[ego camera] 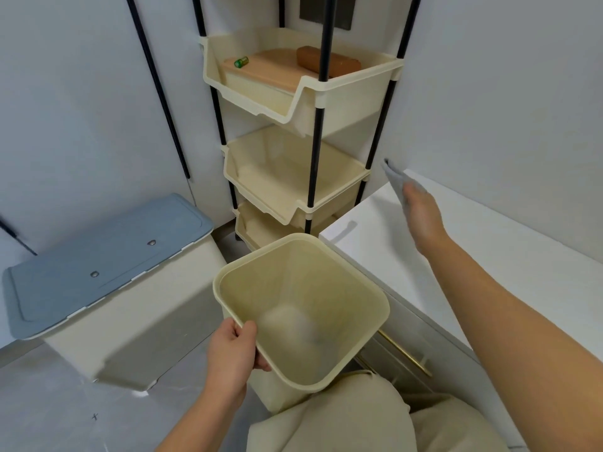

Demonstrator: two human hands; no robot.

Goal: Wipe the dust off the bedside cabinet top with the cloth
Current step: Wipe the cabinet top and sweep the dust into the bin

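Note:
The white bedside cabinet top [509, 256] runs along the right wall. My right hand [424, 216] lies flat over its far left part, pressing a grey cloth [396, 184] whose free end sticks up past my fingertips. My left hand [233, 350] grips the near rim of a cream plastic bin [303, 308], held tilted just off the cabinet's left edge. A blurred grey-white lump [290, 324] lies inside the bin.
A cream three-tier rack [300, 132] on black poles stands in the corner; its top tier holds a wooden board, a green battery and a brown block. A lidded box with a blue-grey lid [107, 256] sits on the floor at left. The cabinet front has gold drawer handles [404, 353].

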